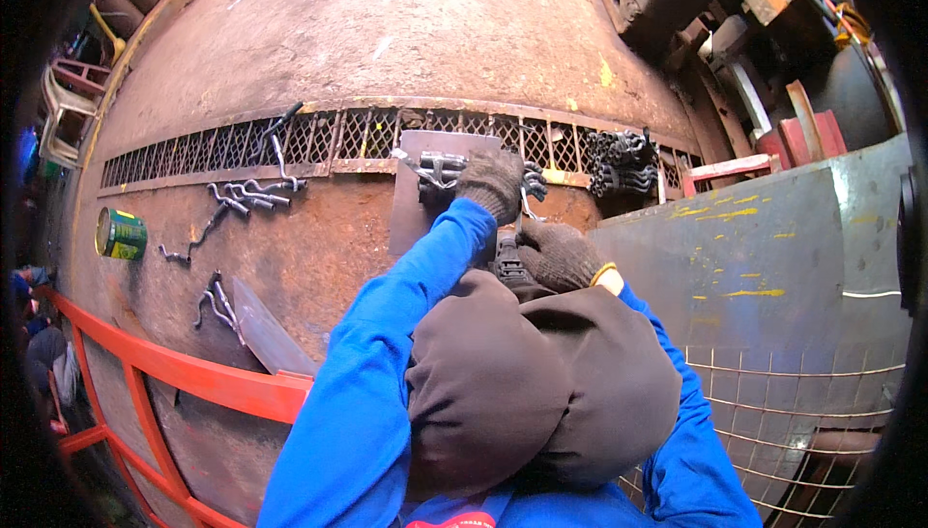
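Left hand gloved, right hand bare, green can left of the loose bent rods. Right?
Not quite: the right hand is gloved too, as the head view shows. Left hand gloved, green can left of the loose bent rods: correct.

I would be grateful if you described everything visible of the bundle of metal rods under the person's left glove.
The bundle of metal rods is dark grey with shiny highlights, its rounded pieces packed side by side. It lies roughly crosswise ahead of the knees, over a flat grey sheet on which it seems to rest. The gloved left hand covers its middle; curved dark pieces showing right of the glove look like its other end. Whether anything ties it is unclear.
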